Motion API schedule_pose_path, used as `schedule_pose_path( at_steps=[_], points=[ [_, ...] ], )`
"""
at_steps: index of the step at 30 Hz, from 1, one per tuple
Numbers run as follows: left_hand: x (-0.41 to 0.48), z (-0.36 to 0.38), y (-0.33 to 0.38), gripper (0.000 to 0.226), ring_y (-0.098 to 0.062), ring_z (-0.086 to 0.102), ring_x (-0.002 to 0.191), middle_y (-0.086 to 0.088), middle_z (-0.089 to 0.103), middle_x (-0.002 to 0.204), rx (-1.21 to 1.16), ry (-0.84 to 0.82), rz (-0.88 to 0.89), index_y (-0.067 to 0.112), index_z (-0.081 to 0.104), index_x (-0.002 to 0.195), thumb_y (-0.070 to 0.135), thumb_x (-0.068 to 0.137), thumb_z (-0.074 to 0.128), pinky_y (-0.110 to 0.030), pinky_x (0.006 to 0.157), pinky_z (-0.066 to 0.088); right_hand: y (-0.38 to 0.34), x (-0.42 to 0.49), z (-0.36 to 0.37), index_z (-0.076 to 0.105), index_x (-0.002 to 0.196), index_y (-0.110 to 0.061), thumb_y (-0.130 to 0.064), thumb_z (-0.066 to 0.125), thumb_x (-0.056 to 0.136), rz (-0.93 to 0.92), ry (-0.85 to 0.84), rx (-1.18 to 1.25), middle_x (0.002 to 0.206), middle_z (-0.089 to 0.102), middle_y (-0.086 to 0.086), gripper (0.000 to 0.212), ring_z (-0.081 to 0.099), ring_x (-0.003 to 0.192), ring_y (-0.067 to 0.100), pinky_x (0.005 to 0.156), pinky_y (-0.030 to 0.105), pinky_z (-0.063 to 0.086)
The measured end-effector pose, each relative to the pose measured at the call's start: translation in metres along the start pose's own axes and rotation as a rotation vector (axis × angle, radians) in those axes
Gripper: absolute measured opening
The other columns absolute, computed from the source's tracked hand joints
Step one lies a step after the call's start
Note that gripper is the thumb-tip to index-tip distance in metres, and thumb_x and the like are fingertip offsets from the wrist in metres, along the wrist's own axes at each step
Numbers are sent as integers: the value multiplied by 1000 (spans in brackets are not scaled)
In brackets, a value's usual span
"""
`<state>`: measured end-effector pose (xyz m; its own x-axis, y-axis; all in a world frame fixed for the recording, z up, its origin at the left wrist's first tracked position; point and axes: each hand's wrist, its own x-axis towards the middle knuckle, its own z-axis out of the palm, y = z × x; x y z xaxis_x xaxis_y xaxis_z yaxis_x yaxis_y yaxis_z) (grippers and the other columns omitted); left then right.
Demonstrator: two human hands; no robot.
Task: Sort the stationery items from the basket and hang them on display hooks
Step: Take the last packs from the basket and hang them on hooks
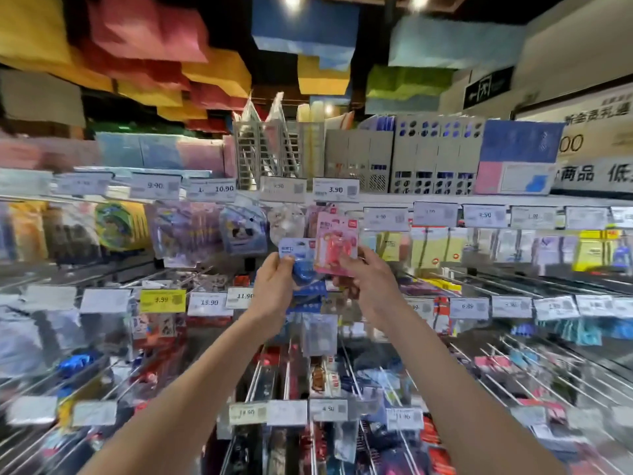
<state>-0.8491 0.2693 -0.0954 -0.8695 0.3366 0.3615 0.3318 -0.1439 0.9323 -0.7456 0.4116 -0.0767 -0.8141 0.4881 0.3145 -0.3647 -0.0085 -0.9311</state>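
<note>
Below the 3.90 price tag (335, 190) the right hand (363, 279) pinches a pink packet (334, 246) upright, probably to meet a hook lost in blur, while the left hand (274, 286) curls round spare blue packets (301, 267).

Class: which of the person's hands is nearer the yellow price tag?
Left. The left hand, gripping blue packs, is to the right of the yellow price tag; the right hand, gripping a pink pack, is farther right, beyond the left hand.

pink pack (334, 246): glossy plastic | hooks (513, 382): shiny metal
</note>
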Motion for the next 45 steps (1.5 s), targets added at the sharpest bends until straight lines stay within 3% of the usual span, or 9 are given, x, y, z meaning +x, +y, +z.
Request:
schedule_pose_path(
  at_steps=[4,10,15,20,27,30,32,38,45],
  points=[
    [31,-6,-1,32,-2,54,71,-1,58,93,20,43,35,2,55,99,29,110,42,-18,62,42,0,27,2,62,108,-37,-27,77,91,-39,7,-14,100,74,-16,24,71,85,-5,79,28,47],
    [59,-7,2,31,25,48,52,17,48,86,-40,34,57,32,45,80,25,111,43,-11,63,41,5,49,15,59,124,-26,-22,74,94,-160,10,-72,99,76,0,33,71,79,15,69,22,53],
    [68,-9,-1,28,23,54,59,17,52,89,-42,41,73,32,48,83,26,110,44,-20,68,39,27,57,20,39,153,-19,-40,73,93,-233,119,-165,143,55,19,72,56,118,31,111,50,44],
    [76,-6,-6,26,-6,55,76,3,56,92,-42,-4,73,12,52,92,29,110,43,-30,75,39,30,57,17,32,157,-24,-52,69,91,-270,161,-219,143,53,7,80,54,124,28,114,57,41],
    [76,0,-7,35,30,46,56,24,40,83,-50,41,87,42,39,80,25,110,42,-17,69,32,32,55,13,35,156,-24,-43,68,96,-327,160,-224,146,52,16,71,51,133,41,113,60,42],
    [79,0,-9,24,21,48,72,31,39,89,-38,40,76,20,61,117,29,111,40,-19,76,33,24,58,15,29,159,-22,-42,68,96,-314,150,-216,131,53,7,77,50,117,26,110,55,42],
    [79,2,-7,35,12,45,82,35,37,92,3,59,91,17,54,140,30,111,38,-13,75,30,20,58,18,29,159,-23,-49,68,92,-337,141,-221,132,54,4,82,48,113,23,105,51,44],
    [84,4,-4,45,-7,46,107,10,46,123,59,103,124,8,44,151,28,112,37,-29,95,30,18,60,22,44,147,-10,-58,66,88,-422,137,-245,115,46,2,80,44,104,23,92,42,40],
    [86,3,-1,50,-25,43,142,-8,46,157,88,87,137,8,40,155,31,111,38,-43,119,33,22,60,28,50,141,-2,-53,62,97,-453,220,-211,126,56,2,68,52,115,21,113,54,39]
  ],
)
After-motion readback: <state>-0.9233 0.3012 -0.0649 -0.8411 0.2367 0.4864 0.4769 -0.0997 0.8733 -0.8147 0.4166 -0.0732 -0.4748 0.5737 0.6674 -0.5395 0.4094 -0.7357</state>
